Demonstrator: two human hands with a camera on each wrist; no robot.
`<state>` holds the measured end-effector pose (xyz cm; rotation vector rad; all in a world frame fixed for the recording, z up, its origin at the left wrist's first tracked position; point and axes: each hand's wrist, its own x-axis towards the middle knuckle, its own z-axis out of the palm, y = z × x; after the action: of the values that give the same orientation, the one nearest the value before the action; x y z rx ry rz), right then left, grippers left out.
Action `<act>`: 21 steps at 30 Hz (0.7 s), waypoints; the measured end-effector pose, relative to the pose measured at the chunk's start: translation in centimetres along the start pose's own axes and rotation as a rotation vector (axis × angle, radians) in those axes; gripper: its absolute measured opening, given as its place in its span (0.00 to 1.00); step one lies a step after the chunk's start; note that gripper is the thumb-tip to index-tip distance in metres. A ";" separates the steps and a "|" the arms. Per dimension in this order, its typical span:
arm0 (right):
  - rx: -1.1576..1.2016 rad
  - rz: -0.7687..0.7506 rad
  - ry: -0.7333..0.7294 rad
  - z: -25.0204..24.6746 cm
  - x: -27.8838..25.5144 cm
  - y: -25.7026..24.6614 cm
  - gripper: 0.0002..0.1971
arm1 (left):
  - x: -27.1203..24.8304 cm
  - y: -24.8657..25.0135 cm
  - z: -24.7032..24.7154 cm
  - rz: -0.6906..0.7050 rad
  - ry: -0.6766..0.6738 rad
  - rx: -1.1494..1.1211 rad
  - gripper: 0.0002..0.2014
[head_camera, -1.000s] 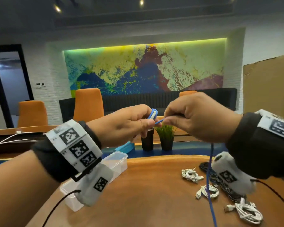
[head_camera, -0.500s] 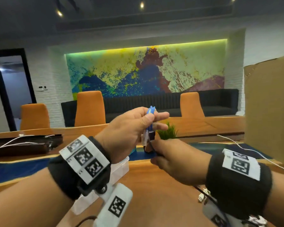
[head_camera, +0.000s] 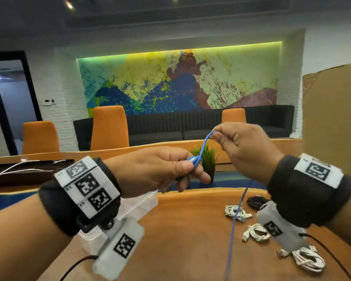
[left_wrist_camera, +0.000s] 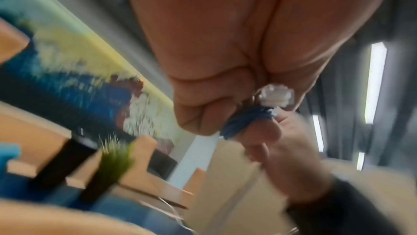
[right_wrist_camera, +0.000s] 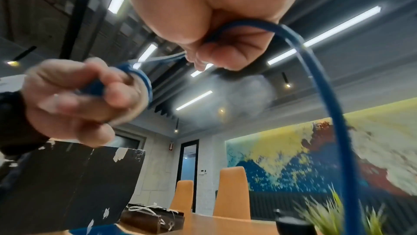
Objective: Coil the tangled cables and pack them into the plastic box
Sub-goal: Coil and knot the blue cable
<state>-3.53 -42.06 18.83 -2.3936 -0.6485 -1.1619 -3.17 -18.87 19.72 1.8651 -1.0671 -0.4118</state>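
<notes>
Left hand (head_camera: 158,169) grip on blue cable (head_camera: 203,147) coil, right hand (head_camera: 245,151) pinching strand above

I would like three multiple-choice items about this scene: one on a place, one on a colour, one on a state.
1. Where does the plastic box stand?
A. under the left hand
B. beside the white cable bundles
C. on a chair

2. What colour is the cable being wound?
A. white
B. black
C. blue

3. How does the right hand hold it?
A. flat, open palm
B. pinched, lifted above the left hand
C. pressed on the table

Key: 1 A, the box shows below the left wrist; 2 C, every view shows blue; 3 B, fingers curl on the raised loop.
</notes>
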 end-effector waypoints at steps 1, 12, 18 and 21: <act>0.032 0.033 -0.002 0.8 -0.5 0.0 0.15 | 0.0 0.1 0.3 0.005 -0.019 -0.166 0.13; 0.142 0.102 -0.689 2.4 -3.4 -5.7 0.08 | 1.4 -1.9 1.2 0.065 0.331 0.495 0.11; 0.145 0.032 -0.361 -0.9 -1.0 -2.8 0.06 | 0.4 -2.0 0.3 0.029 0.237 0.482 0.10; 0.207 -0.008 -0.240 -0.9 -0.5 -1.8 0.05 | 0.4 -1.4 0.1 0.011 0.148 0.358 0.12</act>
<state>-5.39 -41.18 19.16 -2.3710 -0.8123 -0.7736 -2.33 -18.94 18.53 2.1640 -1.1025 -0.0744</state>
